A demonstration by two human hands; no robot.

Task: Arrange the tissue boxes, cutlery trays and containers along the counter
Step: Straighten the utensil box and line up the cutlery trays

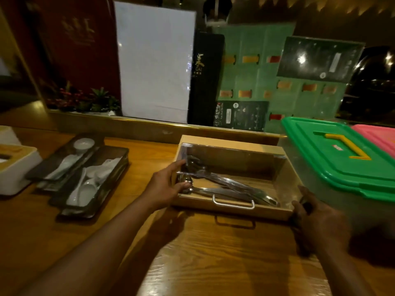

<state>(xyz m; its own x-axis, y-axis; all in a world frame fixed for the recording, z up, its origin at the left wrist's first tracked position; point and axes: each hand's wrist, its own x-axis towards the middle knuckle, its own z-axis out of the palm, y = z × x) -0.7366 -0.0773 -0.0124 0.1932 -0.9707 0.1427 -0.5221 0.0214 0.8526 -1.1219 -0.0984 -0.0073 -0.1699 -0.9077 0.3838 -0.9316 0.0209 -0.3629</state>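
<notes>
A wooden cutlery box (230, 144) with a clear lid and a metal handle sits mid-counter, holding metal spoons and tongs. My left hand (165, 185) grips its left side, thumb on the front corner. My right hand (314, 218) holds its front right corner. To the left lie two dark trays: one (89, 180) with white ceramic spoons, another (64, 159) with a spoon and a small bowl. A white tissue box (15, 167) with a wooden top stands at the far left. A clear container with a green lid (333, 154) stands right of the box.
A pink-lidded container (376, 137) sits behind the green one at the right edge. Menus, a white sheet and a green poster lean against the back ledge (128, 124). The wooden counter (213, 253) stretches toward me.
</notes>
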